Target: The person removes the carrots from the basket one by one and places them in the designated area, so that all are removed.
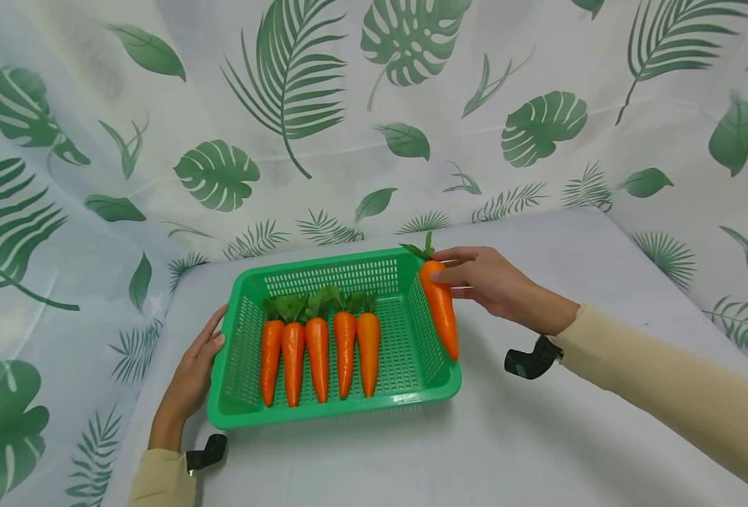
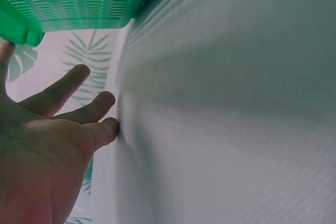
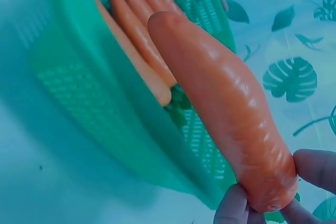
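Green plastic made up the basket (image 1: 401, 345), where 5 orange carrots (image 1: 318, 359) lay side by side, leafy ends toward its far rim. Above the basket's right rim, the right hand (image 1: 497, 285) pinched a 6th carrot (image 1: 441, 310) near its leafy top. The left hand (image 1: 191, 373), fingers spread, touched the basket's left rim.

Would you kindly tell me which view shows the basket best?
The head view: it frames the whole basket, with the held carrot covering part of one end. The left wrist view has just part of its slotted outside; the right wrist view shows it cropped, partly behind that carrot.
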